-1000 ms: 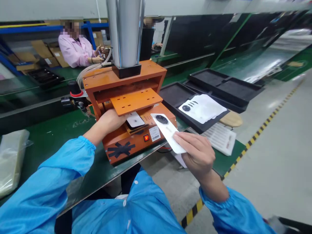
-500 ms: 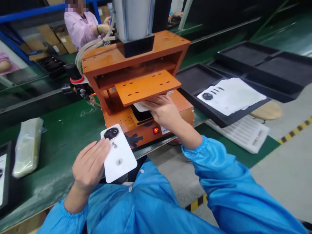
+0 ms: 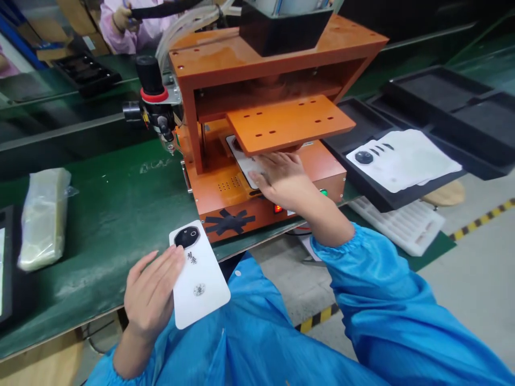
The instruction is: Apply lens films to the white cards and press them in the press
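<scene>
My left hand (image 3: 151, 292) pinches the left edge of a white phone back cover (image 3: 209, 292) in front of the bench. The cover has a black camera window near its top and dark printed marks below. My right hand (image 3: 284, 177) reaches under the raised orange plate (image 3: 292, 124) of a press. Its fingers lie stretched over a second white phone back cover (image 3: 246, 165) on the press bed, the thumb touching its surface. The plate and my hand hide part of that cover.
The orange press frame (image 3: 277, 61) surrounds my right hand, with a black air regulator (image 3: 155, 99) at its left. Stacked white covers (image 3: 406, 161) lie on a black tray (image 3: 382, 198) at right. A plastic-wrapped bundle (image 3: 45, 220) lies left. Another person in pink (image 3: 132, 32) stands behind.
The second cover now lies flat on the press bed, more of it showing beneath my right hand. My left hand still holds its cover. The camera view has shifted, bringing the press closer.
</scene>
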The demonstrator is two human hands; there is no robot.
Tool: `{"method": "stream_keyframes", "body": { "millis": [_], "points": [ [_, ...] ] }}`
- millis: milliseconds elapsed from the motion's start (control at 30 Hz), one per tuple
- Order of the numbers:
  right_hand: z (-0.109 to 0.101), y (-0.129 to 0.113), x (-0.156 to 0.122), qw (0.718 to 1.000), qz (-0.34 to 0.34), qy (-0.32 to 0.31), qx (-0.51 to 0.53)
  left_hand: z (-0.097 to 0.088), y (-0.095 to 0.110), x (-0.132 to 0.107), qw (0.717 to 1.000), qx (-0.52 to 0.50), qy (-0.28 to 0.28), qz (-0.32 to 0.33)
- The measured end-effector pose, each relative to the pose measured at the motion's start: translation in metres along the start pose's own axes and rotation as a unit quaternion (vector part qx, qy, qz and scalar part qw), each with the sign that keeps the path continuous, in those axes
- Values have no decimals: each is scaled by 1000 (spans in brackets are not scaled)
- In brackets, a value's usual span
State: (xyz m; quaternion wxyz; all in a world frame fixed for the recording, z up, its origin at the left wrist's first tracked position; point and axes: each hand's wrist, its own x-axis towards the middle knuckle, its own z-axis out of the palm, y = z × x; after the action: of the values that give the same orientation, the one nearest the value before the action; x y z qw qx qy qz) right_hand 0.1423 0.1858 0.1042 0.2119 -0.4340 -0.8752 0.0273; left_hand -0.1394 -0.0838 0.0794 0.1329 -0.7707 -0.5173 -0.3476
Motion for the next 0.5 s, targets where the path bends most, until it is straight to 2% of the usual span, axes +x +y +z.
{"method": "stream_keyframes", "body": {
  "millis": [100,200,367,500],
  "points": [
    [6,-11,4,999,18,-2,-30,3,0,-3,1000,-10,2,6],
    [5,-12,6,998,15,-8,-52,6,1,-5,1000,-22,6,-11],
    [-4,10,24,999,-6,-42,-31,6,1,-4,999,-31,5,-8],
    [2,21,50,999,-13,-34,-6,2,-3,-4,1000,-26,5,2]
  ]
}}
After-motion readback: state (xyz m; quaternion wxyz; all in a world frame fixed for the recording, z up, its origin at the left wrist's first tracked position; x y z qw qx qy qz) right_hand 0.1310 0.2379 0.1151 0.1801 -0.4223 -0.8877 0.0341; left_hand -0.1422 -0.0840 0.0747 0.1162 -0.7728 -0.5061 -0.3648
